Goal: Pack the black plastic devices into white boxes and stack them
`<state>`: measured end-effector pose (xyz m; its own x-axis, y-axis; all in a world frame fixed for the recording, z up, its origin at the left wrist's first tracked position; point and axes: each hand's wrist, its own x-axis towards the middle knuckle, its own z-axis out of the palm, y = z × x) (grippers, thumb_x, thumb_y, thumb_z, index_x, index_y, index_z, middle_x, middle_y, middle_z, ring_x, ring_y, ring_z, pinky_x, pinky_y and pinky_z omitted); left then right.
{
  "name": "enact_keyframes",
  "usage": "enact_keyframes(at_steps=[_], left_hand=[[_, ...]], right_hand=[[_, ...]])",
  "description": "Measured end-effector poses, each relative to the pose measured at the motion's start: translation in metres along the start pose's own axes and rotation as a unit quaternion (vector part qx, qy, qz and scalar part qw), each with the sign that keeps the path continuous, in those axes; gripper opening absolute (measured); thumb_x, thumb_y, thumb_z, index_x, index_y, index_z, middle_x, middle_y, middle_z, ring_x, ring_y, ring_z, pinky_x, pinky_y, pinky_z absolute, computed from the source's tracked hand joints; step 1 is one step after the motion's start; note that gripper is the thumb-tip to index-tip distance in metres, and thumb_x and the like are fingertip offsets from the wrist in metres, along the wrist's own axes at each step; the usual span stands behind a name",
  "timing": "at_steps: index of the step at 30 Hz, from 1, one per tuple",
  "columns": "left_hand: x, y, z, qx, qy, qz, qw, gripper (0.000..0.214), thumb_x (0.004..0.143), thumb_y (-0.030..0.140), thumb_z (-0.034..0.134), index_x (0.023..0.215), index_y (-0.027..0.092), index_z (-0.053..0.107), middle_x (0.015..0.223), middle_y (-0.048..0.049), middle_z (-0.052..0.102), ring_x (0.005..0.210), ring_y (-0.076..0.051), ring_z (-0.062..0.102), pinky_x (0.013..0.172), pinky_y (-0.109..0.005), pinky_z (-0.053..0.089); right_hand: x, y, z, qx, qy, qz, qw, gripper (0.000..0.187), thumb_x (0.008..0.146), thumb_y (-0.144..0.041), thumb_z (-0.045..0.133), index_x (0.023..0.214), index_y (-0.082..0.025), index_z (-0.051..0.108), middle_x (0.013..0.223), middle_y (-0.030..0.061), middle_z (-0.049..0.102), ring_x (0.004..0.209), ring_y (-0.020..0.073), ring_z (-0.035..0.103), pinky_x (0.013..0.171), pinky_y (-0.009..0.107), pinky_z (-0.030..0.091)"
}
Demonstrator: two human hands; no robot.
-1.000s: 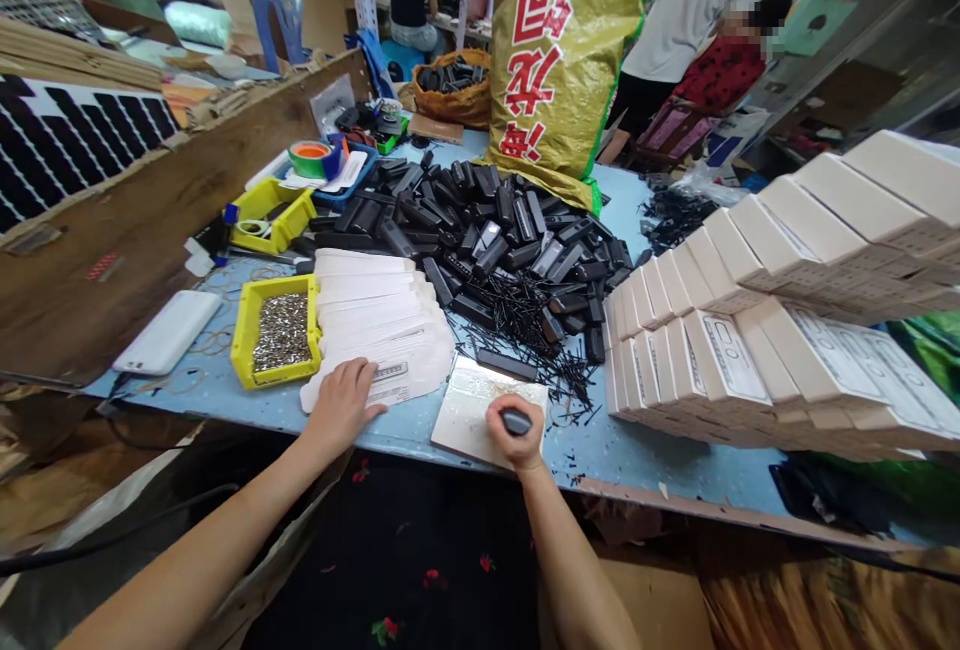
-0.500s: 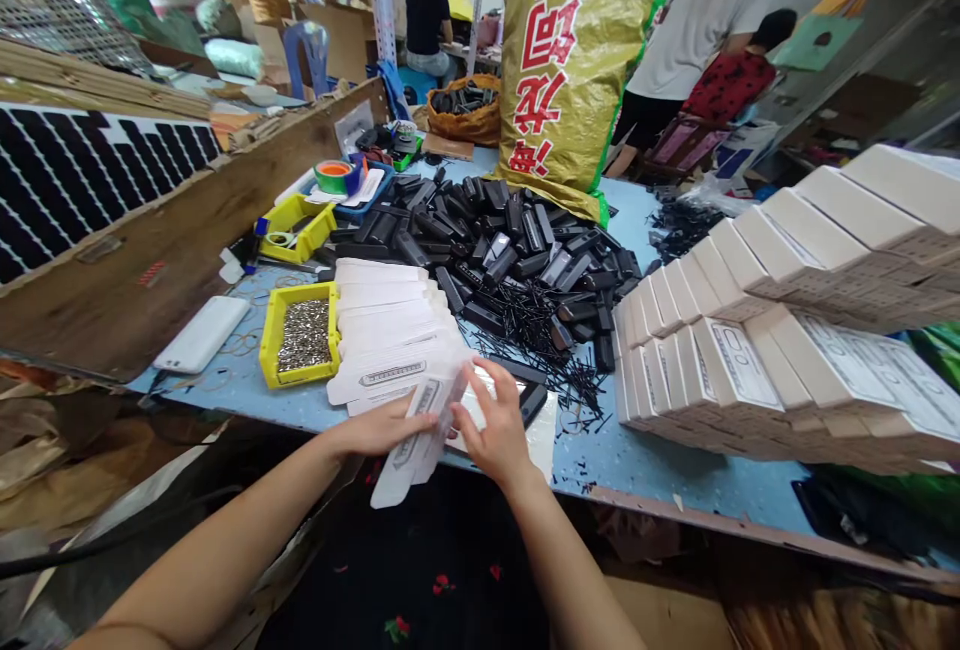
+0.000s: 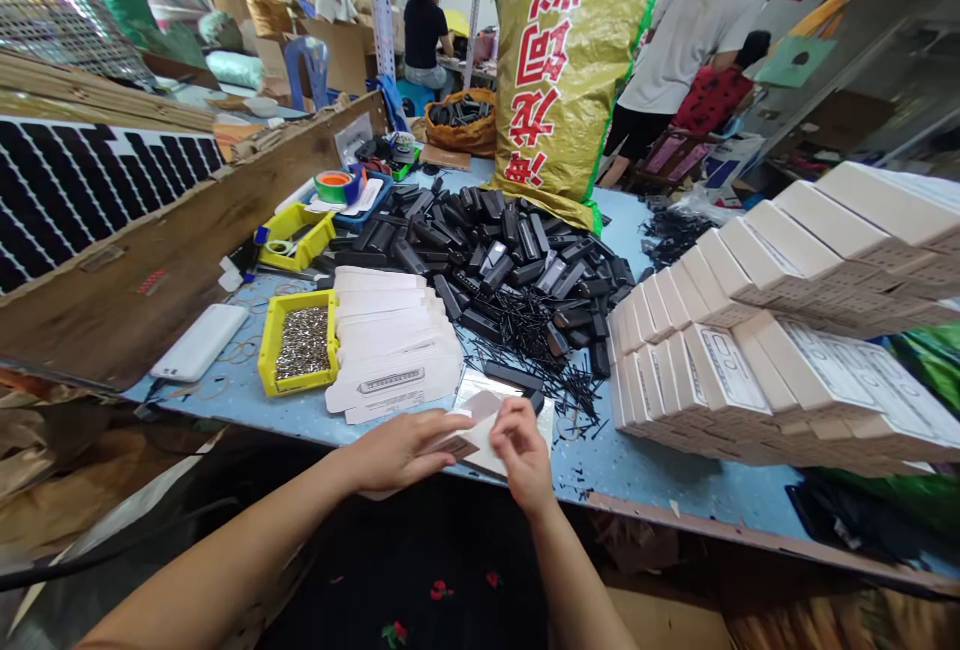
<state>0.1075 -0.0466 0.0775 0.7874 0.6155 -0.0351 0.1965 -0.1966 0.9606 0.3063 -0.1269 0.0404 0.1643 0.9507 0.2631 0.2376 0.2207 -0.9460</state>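
Note:
My left hand (image 3: 412, 448) grips a small white printed cardboard box (image 3: 486, 435) from the left, near the table's front edge. At the box's right end, the fingers of my right hand (image 3: 521, 445) are bent and pressed together on its edge or flap. A raised white flap shows between the two hands; the lower part of the box is hidden behind my left hand. Just beyond lie a silvery sheet (image 3: 476, 388) and a black plastic case (image 3: 514, 373). A fanned stack of flat white cartons (image 3: 394, 340) sits to the left.
A yellow bin of small metal parts (image 3: 301, 340) stands left of the cartons. Black plastic cases (image 3: 495, 240) and thin black pieces are heaped behind, before a gold sack (image 3: 570, 70). Stacked white boxes (image 3: 742, 360) fill the right side. Other people are in the background.
The flat carton has been opened out into a box shape and turned. My right hand has moved slightly down and right, its fingers now closed on the box's end.

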Motion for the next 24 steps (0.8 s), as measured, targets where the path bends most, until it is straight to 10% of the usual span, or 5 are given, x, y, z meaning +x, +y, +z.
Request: enact_keyframes(at_steps=[4, 11, 15, 18, 24], left_hand=[[0.007, 0.006, 0.023, 0.000, 0.020, 0.023, 1.000, 0.055, 0.064, 0.030, 0.078, 0.115, 0.025, 0.059, 0.110, -0.0074, 0.064, 0.091, -0.025, 0.062, 0.083, -0.031, 0.046], [0.013, 0.004, 0.043, -0.042, 0.107, -0.064, 0.991, 0.106, 0.063, 0.022, 0.075, 0.149, 0.019, 0.012, 0.091, -0.0048, 0.066, 0.079, -0.023, 0.063, 0.076, -0.030, 0.046], [0.014, 0.000, 0.039, -0.088, 0.092, -0.062, 0.990, 0.107, 0.058, 0.018, 0.076, 0.148, 0.020, 0.019, 0.083, -0.0008, 0.066, 0.075, -0.021, 0.063, 0.078, -0.030, 0.046], [0.013, -0.013, 0.032, -0.136, 0.089, -0.084, 0.983, 0.105, 0.049, 0.017, 0.082, 0.142, 0.021, 0.034, 0.101, -0.0057, 0.066, 0.094, -0.026, 0.062, 0.088, -0.033, 0.045], [0.013, -0.034, -0.002, -0.445, 0.163, -0.239, 0.847, 0.072, 0.068, 0.025, 0.071, 0.132, 0.020, 0.039, 0.100, -0.0104, 0.068, 0.090, -0.029, 0.067, 0.077, -0.043, 0.053]], right_hand=[[0.006, 0.000, 0.006, 0.117, -0.020, 0.072, 0.990, 0.047, 0.089, -0.057, 0.047, 0.118, -0.024, 0.061, 0.099, 0.0068, 0.062, 0.088, 0.0194, 0.061, 0.075, 0.032, 0.052], [0.006, -0.020, 0.011, 0.090, -0.083, 0.028, 0.992, 0.037, 0.090, -0.050, 0.049, 0.112, -0.027, 0.068, 0.112, 0.0061, 0.068, 0.105, 0.0232, 0.062, 0.093, 0.039, 0.049], [-0.006, -0.015, 0.026, 0.017, -0.013, 0.005, 1.000, 0.037, 0.095, -0.042, 0.041, 0.121, -0.027, 0.063, 0.115, 0.0073, 0.065, 0.108, 0.0229, 0.060, 0.094, 0.040, 0.049], [-0.005, -0.007, 0.015, -0.130, -0.077, -0.094, 0.984, 0.041, 0.095, -0.034, 0.039, 0.133, -0.029, 0.051, 0.136, 0.0071, 0.050, 0.127, 0.0235, 0.045, 0.106, 0.046, 0.038], [0.018, 0.019, -0.062, -0.395, -0.271, -0.054, 0.876, 0.052, 0.073, 0.000, 0.050, 0.118, -0.023, 0.061, 0.142, 0.0083, 0.045, 0.139, 0.0298, 0.025, 0.112, 0.062, 0.006]])
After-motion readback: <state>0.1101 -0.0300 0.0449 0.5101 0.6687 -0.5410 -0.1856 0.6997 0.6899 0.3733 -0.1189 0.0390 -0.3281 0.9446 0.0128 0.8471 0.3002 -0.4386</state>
